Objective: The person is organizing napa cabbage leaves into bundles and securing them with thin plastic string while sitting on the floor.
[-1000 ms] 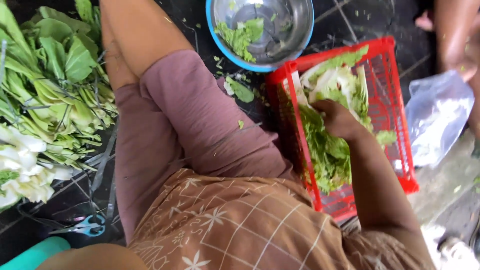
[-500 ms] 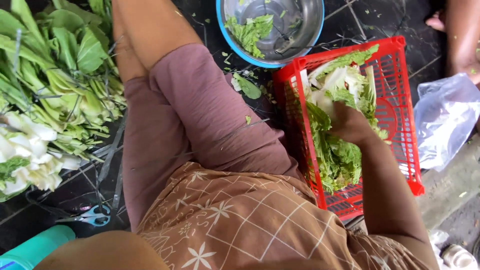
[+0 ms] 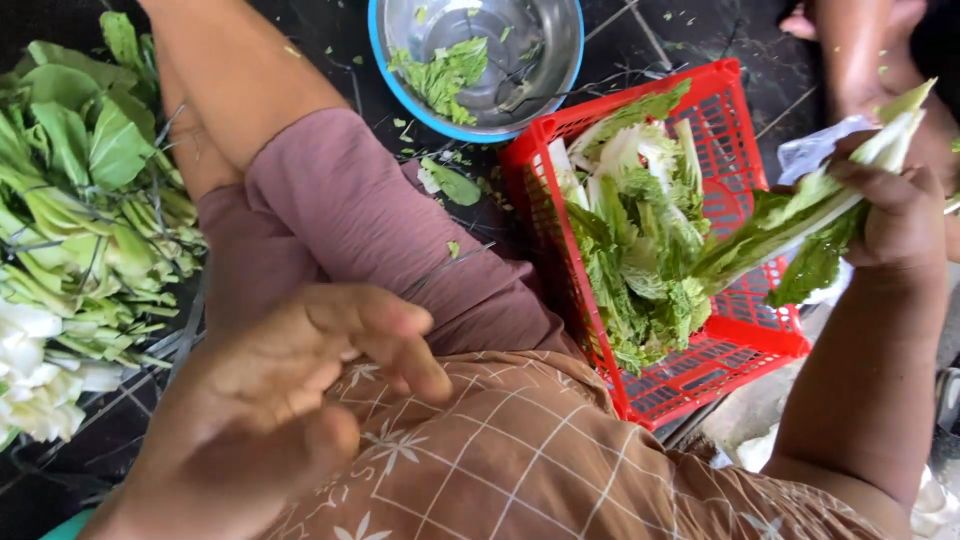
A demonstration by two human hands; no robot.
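My right hand is raised at the right, closed on a bunch of leafy greens with pale stems, held just right of the red plastic basket. The basket holds more cut greens. My left hand is close to the camera at lower left, over my lap, fingers loosely apart and holding nothing.
A metal bowl with a blue rim holding leaf scraps stands beyond the basket. A large pile of green vegetables with white stems lies on the dark floor at left. Another person's leg and a clear plastic bag are at upper right.
My right hand has lifted a bunch of greens out of the basket and moved it right. My left hand has come up into view over my lap.
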